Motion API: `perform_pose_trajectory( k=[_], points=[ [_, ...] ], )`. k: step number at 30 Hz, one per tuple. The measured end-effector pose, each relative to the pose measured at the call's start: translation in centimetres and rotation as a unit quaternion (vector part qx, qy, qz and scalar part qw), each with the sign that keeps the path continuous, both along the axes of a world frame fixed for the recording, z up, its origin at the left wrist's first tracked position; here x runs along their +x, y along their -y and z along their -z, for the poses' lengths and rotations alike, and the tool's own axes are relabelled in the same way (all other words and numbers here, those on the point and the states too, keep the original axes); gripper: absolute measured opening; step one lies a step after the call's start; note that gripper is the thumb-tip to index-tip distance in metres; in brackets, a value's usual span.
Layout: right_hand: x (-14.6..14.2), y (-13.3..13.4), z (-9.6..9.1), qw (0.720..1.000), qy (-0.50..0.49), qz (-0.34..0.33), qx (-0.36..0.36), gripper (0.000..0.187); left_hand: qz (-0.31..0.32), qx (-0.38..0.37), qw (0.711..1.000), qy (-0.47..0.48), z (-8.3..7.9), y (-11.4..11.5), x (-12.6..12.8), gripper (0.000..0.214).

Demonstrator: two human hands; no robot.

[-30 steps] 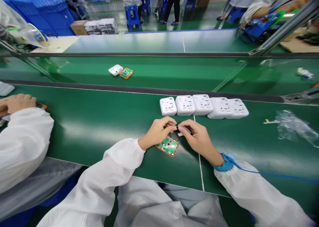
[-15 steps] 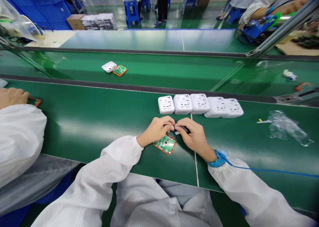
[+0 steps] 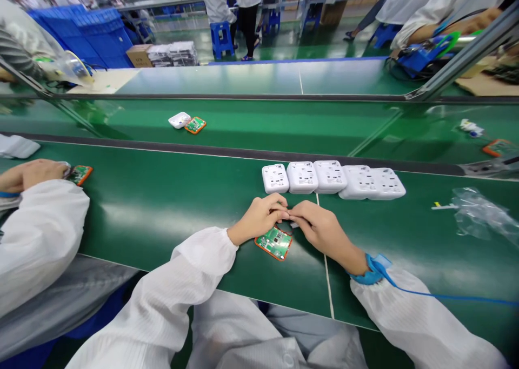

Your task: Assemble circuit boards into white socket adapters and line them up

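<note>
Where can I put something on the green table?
Bare table lies between the co-worker's board and the left hand, and between the blue wristband and the plastic bag. It's crowded around the right hand, nearer board and white cases.

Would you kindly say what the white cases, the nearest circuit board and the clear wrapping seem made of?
White cases: probably moulded plastic, smooth with rounded edges. Circuit board: likely resin laminate, green-coated, carrying components. Clear wrapping: apparently plastic film, glossy, transparent, crumpled.

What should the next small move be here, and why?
Perhaps ease the right hand back slightly for a look: it meets the left hand near the far edge of the green board, and anything pinched between them is hidden.
</note>
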State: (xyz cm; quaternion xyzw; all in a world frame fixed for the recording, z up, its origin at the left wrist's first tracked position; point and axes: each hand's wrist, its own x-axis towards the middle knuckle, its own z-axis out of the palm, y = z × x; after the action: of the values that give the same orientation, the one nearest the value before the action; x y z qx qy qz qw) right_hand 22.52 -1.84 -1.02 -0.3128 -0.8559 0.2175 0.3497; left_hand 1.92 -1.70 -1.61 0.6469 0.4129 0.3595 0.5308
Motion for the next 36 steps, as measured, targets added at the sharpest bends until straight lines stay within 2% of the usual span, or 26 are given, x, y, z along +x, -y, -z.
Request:
perform_pose_trajectory(
  k=[2,4,6,7,9,11,13,15,16,20,23,26,29,33,34,36],
  points=[
    [0.8,0.1,-0.6,0.998,-0.008,0.014,-0.060,0.015,-0.029,0.051,0.998,-0.026,0.0,0.1,-0.2,0.013],
    [1.7,0.0,-1.2,0.989,-0.012,0.017,-0.144,0.017,-0.082,0.189,0.975,-0.084,0.0,-0.2,-0.6,0.015],
    [2.4,-0.1,-1.7,0.978,0.014,-0.011,-0.206,0.020,-0.132,0.349,0.916,-0.147,-0.1,-1.0,-1.1,0.015],
    [2.5,-0.1,-1.8,0.976,0.042,-0.030,-0.210,0.022,-0.148,0.406,0.885,-0.175,-0.1,-1.6,-1.3,0.017],
    [2.6,-0.1,-1.9,0.982,0.103,-0.043,-0.149,0.024,-0.158,0.454,0.846,-0.231,0.0,-2.9,-1.6,0.030],
    [2.3,0.1,-1.8,0.985,0.167,0.007,-0.041,0.023,-0.139,0.439,0.837,-0.296,0.4,-4.2,-1.8,0.047],
    [2.1,0.4,-1.6,0.966,0.235,0.100,0.031,0.028,-0.118,0.407,0.841,-0.336,0.8,-5.0,-1.9,0.048],
    [2.0,0.8,-1.4,0.942,0.291,0.165,0.022,0.042,-0.123,0.385,0.854,-0.329,1.1,-5.2,-2.0,0.038],
    [2.1,1.0,-1.2,0.936,0.305,0.175,-0.001,0.045,-0.130,0.381,0.860,-0.314,1.2,-5.2,-2.1,0.035],
    [2.2,1.0,-0.4,0.951,0.278,0.126,-0.055,0.027,-0.128,0.395,0.864,-0.286,1.2,-5.0,-2.4,0.031],
    [2.1,0.7,0.0,0.965,0.214,0.141,-0.052,0.036,-0.118,0.399,0.858,-0.300,1.4,-5.3,-2.4,0.029],
    [2.0,0.5,-0.1,0.950,0.231,0.204,-0.046,0.043,-0.116,0.395,0.861,-0.298,1.8,-5.8,-2.6,0.026],
    [2.0,0.8,-0.6,0.925,0.291,0.234,-0.064,0.036,-0.108,0.400,0.867,-0.279,2.1,-6.1,-2.8,0.025],
    [2.2,1.0,-1.0,0.940,0.297,0.166,-0.029,0.014,-0.119,0.379,0.880,-0.259,1.8,-5.9,-2.7,0.031],
    [2.3,0.9,-1.1,0.944,0.295,0.150,-0.011,0.013,-0.128,0.376,0.883,-0.248,1.6,-5.8,-2.7,0.033],
    [2.5,0.8,-1.0,0.946,0.296,0.131,0.021,0.029,-0.153,0.381,0.886,-0.216,1.2,-5.4,-2.6,0.037]
  ],
)
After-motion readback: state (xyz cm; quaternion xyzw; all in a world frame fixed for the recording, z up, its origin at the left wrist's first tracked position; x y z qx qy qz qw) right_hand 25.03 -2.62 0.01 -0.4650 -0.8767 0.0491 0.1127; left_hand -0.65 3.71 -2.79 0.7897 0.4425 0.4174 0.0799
